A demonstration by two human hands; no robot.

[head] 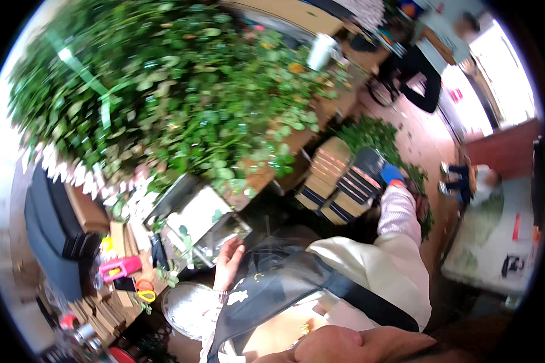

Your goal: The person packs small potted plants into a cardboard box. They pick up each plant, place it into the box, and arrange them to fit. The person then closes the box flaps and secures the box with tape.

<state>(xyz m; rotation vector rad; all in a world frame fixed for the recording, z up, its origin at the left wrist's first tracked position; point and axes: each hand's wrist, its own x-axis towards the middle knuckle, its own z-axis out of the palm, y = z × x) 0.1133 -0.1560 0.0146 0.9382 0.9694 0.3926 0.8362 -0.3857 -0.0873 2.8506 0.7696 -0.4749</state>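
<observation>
My left hand point(229, 257) is bare, its fingers apart near the edge of a white and metal box-like frame point(209, 218) with leaves stuck on it. Nothing shows in its grasp. Stretched out to the right, my right hand point(393, 174) has something blue on it, perhaps a glove, beside a stack of tan and black cardboard-like pieces point(340, 181). The sleeve and blur hide its fingers. A large heap of leafy flower stems point(177, 86) lies on the wooden table point(259, 179), with pale pink blooms point(86, 181) at the left.
Cut greenery point(377, 136) lies on the floor. Nearer the left are a pink tool point(120, 267), scissors with yellow handles point(146, 296), stacked cardboard point(102, 315) and a round metal container point(188, 308). Two other people point(445, 41) are at the right, one seated. A white mug point(321, 51) stands behind the leaves.
</observation>
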